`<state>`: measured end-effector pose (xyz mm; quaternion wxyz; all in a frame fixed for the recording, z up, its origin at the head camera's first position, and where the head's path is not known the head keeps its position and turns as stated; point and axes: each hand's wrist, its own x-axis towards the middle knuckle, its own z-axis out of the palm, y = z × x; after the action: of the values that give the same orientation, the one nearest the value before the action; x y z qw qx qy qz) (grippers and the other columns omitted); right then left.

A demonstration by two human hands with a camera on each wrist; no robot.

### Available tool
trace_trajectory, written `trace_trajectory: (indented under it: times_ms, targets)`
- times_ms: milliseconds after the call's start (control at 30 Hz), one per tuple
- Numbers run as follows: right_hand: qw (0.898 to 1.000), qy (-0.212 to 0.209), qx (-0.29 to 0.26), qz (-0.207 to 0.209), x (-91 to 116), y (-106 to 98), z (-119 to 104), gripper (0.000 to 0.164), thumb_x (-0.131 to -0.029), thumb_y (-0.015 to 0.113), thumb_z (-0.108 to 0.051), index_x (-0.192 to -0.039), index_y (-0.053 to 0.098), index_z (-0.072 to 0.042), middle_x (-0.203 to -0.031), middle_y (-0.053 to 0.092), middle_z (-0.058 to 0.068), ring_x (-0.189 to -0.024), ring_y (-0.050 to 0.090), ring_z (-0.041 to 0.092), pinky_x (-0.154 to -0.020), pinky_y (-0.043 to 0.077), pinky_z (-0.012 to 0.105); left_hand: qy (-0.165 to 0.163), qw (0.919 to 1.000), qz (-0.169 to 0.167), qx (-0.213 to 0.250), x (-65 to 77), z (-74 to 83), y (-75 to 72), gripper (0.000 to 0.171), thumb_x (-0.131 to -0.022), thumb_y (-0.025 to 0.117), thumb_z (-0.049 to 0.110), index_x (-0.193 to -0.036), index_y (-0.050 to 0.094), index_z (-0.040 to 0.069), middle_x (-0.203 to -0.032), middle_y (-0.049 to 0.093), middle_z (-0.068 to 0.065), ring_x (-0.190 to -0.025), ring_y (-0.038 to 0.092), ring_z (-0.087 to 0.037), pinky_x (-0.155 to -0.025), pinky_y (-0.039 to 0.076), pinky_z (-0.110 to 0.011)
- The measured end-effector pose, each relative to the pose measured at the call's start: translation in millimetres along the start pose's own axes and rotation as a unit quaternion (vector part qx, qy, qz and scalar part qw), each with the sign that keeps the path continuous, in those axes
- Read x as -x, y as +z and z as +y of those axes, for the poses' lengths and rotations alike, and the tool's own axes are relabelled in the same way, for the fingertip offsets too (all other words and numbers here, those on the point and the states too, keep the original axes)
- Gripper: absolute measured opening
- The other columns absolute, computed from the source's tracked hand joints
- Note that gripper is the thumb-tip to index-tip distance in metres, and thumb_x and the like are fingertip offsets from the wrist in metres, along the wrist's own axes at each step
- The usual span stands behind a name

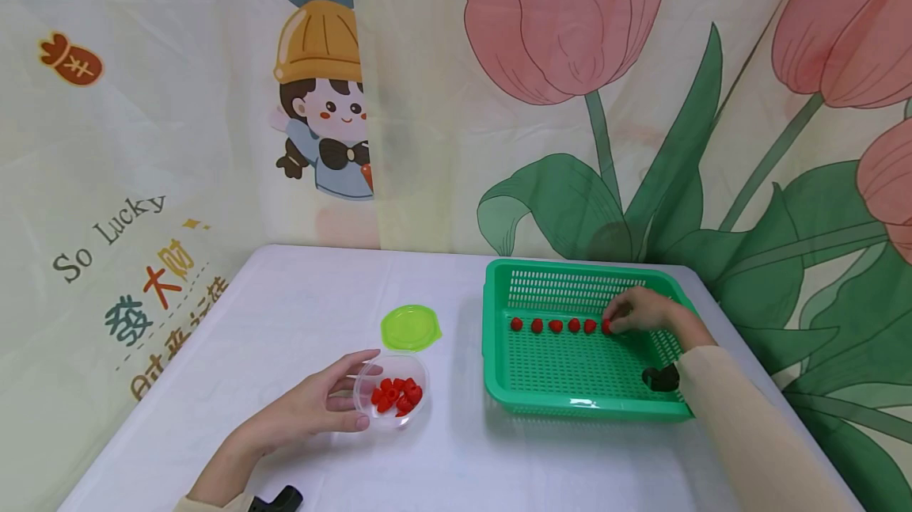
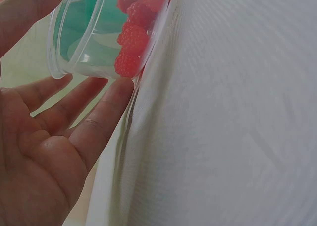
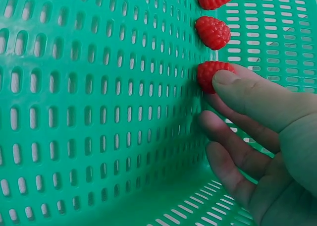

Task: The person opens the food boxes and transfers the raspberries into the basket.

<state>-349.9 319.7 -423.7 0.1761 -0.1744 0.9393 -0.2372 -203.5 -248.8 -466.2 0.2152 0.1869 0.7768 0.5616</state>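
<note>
My right hand [image 1: 639, 309] pinches a red raspberry [image 3: 208, 77] between thumb and finger, low in the green basket [image 1: 570, 405]. That berry is at the right end of a row of several raspberries [image 1: 556, 326] across the basket floor. My left hand [image 1: 324, 401] holds a clear round plastic tub [image 1: 392, 422] on the table, its thumb on the near side and its fingers on the far side. Several more raspberries [image 2: 132, 37] lie in the bottom of the tub. In the left wrist view, a fingertip is right at the tub's base.
A bright green lid [image 1: 411, 328] lies on the white-covered table [image 1: 328, 290], just behind the tub. The basket's slotted walls rise around the right hand. Behind the table hangs a printed cloth [image 1: 427, 100] with tulips and a cartoon figure.
</note>
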Motion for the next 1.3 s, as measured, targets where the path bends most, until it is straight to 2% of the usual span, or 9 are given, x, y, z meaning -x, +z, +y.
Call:
trace_trajectory:
  times_ms: [600,767,900,1033,1167,1300]
  targets:
    - [1.000,-0.004,0.020,-0.014,2.3,-2.3,-0.9,0.021,-0.087,0.073,-0.013,-0.108,0.071,-0.008,-0.098,0.068,0.001,-0.091,0.061,0.017,-0.080,0.054,0.038,0.002,1.0000,0.002,-0.007,-0.3,0.0,0.6,0.083,-0.086,0.076,0.014,-0.152,0.028,0.030,-0.148,0.042,-0.010,-0.129,0.051,-0.031,-0.095,0.049,-0.021]
    - [0.999,-0.019,0.034,-0.016,5.1,-10.6,-10.6,0.023,-0.089,0.071,-0.015,-0.111,0.070,-0.007,-0.104,0.069,0.002,-0.098,0.062,0.022,-0.083,0.055,0.040,-0.002,1.0000,0.003,-0.008,0.0,-1.3,0.0,0.082,-0.086,0.076,0.015,-0.151,0.028,0.031,-0.148,0.041,-0.010,-0.129,0.051,-0.031,-0.095,0.049,-0.020]
    - [0.998,-0.042,0.055,-0.002,9.2,-21.8,-32.9,0.025,-0.091,0.069,-0.019,-0.114,0.070,-0.007,-0.111,0.069,0.006,-0.105,0.062,0.027,-0.086,0.054,0.043,-0.003,1.0000,0.003,-0.007,0.0,-1.6,-0.8,0.082,-0.086,0.076,0.015,-0.151,0.029,0.031,-0.148,0.041,-0.010,-0.130,0.050,-0.031,-0.095,0.049,-0.021]
    - [0.995,-0.085,0.055,0.025,12.5,-31.3,-64.4,0.023,-0.092,0.069,-0.017,-0.113,0.070,-0.007,-0.111,0.070,0.009,-0.104,0.064,0.027,-0.085,0.055,0.042,-0.007,0.9999,0.003,-0.007,-0.2,-1.6,-1.1,0.082,-0.086,0.076,0.016,-0.151,0.029,0.032,-0.148,0.041,-0.010,-0.130,0.050,-0.031,-0.094,0.050,-0.021]
    - [0.989,-0.128,0.046,0.050,14.9,-33.0,-100.0,0.023,-0.091,0.071,-0.017,-0.113,0.071,-0.010,-0.110,0.070,0.005,-0.098,0.067,0.024,-0.083,0.056,0.038,-0.008,0.9999,0.001,-0.008,-0.5,-1.4,-0.6,0.081,-0.087,0.075,0.016,-0.151,0.029,0.033,-0.148,0.041,-0.009,-0.131,0.049,-0.031,-0.095,0.049,-0.021]
    - [0.982,-0.174,0.041,0.055,17.2,-28.0,-140.3,0.024,-0.090,0.071,-0.018,-0.114,0.071,-0.012,-0.111,0.070,0.001,-0.093,0.069,0.019,-0.083,0.056,0.035,-0.006,0.9999,0.001,-0.010,-0.3,-0.8,-0.3,0.081,-0.087,0.075,0.016,-0.151,0.029,0.032,-0.148,0.041,-0.009,-0.130,0.050,-0.030,-0.095,0.049,-0.021]
